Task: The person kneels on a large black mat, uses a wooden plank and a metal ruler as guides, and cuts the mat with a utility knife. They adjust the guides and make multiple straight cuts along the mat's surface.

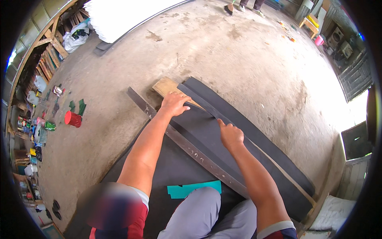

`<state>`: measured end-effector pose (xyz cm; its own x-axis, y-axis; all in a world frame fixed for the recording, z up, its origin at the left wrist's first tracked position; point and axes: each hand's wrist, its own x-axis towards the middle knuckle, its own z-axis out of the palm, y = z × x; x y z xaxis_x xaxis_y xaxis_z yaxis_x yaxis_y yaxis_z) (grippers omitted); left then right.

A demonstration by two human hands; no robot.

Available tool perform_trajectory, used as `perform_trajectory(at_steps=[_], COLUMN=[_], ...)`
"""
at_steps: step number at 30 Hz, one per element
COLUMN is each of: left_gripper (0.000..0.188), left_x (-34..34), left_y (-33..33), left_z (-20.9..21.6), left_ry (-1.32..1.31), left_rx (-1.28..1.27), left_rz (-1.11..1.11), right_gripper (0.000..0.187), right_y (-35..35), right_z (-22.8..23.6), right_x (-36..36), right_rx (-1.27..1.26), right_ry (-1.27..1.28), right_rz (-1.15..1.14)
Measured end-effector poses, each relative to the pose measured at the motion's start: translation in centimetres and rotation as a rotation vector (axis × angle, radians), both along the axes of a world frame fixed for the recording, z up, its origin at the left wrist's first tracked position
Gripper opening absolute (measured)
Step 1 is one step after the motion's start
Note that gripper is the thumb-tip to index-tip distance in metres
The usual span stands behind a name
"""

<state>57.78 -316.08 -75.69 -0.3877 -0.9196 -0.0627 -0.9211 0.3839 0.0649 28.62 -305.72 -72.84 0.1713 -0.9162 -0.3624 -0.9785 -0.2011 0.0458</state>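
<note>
A large black sheet (155,167) lies on the floor under my knees. At its far edge my left hand (174,104) is closed on the black sheet, thumb and fingers at a cut edge beside a wooden board (164,84). My right hand (231,135) is closed farther right, index finger pointing along the cut line. A thin dark tip shows ahead of it, but what the fingers hold is hidden. A separated black strip (223,101) lies beyond the cut. Nearer to me, a long dark metal bar (199,156) with holes rests diagonally across the sheet.
A teal strip (194,189) lies by my knee. On the left stand a red bucket (73,118) and several cans and bottles along the wall. A large white stack (127,18) is at the far left. A person's feet (250,10) and a broom (229,8) are far ahead.
</note>
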Motion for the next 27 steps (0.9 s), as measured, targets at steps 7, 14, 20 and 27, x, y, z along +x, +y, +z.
perform_trajectory(at_steps=[7, 14, 20, 27], left_gripper=[0.06, 0.052, 0.048, 0.049], left_x=[-3.7, -6.8, -6.2, -5.8], left_y=[-1.5, -0.7, 0.1, 0.9], left_z=[0.7, -2.7, -2.2, -1.6], left_ry=[-0.125, 0.024, 0.091, 0.098], left_rx=[0.184, 0.114, 0.113, 0.097], left_rz=[-0.017, -0.127, -0.115, -0.11], right_gripper=[0.072, 0.071, 0.066, 0.068], right_y=[2.5, 0.9, 0.3, 0.5], right_z=[2.3, 1.8, 1.0, 1.2], right_x=[-4.5, -1.7, 0.0, 0.9], right_rx=[0.051, -0.081, -0.06, -0.011], right_ry=[-0.033, -0.179, -0.146, -0.051], right_rz=[-0.053, 0.08, 0.059, -0.025])
